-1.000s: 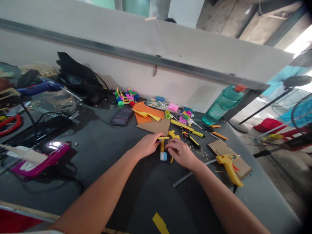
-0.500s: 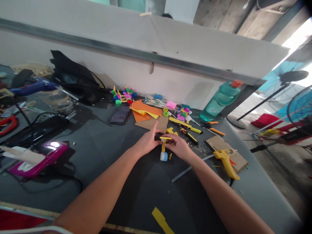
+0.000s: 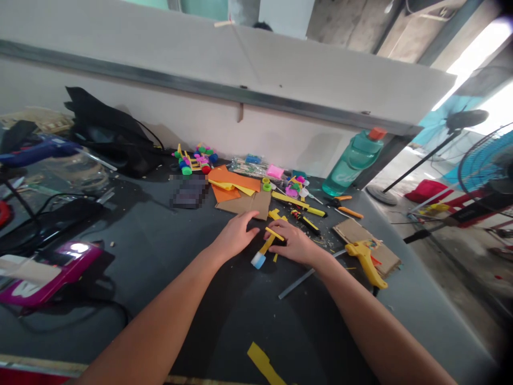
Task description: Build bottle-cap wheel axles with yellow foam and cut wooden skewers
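My right hand (image 3: 294, 243) presses on a yellow craft-stick piece (image 3: 266, 241) from above, its fingers over a short crossbar. The piece lies slanted on the dark tabletop (image 3: 224, 310), and a white-and-blue bottle cap (image 3: 258, 260) sits at its lower end. My left hand (image 3: 236, 235) rests palm down just left of the piece, holding nothing, its fingertips close to a brown cardboard sheet (image 3: 244, 204). Orange foam sheets (image 3: 224, 184) lie on that cardboard. A yellow stick (image 3: 278, 215) lies just beyond my right hand.
A yellow hot glue gun (image 3: 363, 262) rests on cardboard at right, near a grey rod (image 3: 296, 283). Beyond the hands stand a teal water bottle (image 3: 352, 166), orange-handled pliers (image 3: 344, 206) and a cap-wheeled stick model (image 3: 194, 160). A yellow strip (image 3: 262, 363) lies near the front.
The yellow piece has swung, its capped end now pointing lower left. My left hand has moved left off the piece, and the whole view has shifted slightly.
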Tool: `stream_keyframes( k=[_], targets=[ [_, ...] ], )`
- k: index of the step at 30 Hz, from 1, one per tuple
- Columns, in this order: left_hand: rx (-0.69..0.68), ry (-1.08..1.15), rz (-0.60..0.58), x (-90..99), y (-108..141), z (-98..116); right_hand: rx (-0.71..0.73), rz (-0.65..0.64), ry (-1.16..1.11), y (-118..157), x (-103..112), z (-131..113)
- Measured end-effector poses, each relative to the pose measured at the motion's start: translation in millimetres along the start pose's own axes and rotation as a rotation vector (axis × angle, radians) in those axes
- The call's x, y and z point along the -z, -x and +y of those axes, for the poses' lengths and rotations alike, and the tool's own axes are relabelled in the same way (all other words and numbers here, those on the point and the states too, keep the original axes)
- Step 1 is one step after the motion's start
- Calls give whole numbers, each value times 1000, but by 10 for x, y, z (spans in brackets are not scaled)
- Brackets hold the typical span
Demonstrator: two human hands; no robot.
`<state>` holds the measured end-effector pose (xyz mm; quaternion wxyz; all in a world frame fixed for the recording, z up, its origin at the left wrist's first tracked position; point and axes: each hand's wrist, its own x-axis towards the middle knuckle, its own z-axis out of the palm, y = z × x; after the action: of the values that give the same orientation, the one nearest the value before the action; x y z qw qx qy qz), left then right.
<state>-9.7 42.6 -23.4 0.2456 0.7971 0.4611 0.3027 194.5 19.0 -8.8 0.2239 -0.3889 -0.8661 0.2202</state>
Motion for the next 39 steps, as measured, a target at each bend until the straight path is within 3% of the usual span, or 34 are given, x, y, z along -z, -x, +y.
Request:
stream_keyframes(
  k=[3, 9, 16, 39],
  targets=[
    [-9, -34, -2, 54, 5, 47, -29, -2, 7, 27, 5, 59],
    [-26, -40, -126, 125, 21, 64, -132, 158, 94, 52, -74, 158],
    [-150, -218, -126, 41, 29, 42, -211, 209, 126, 62, -147, 113],
    [-166, -269, -133, -22, 19, 66, -230, 212, 150, 45, -186, 74]
  ],
)
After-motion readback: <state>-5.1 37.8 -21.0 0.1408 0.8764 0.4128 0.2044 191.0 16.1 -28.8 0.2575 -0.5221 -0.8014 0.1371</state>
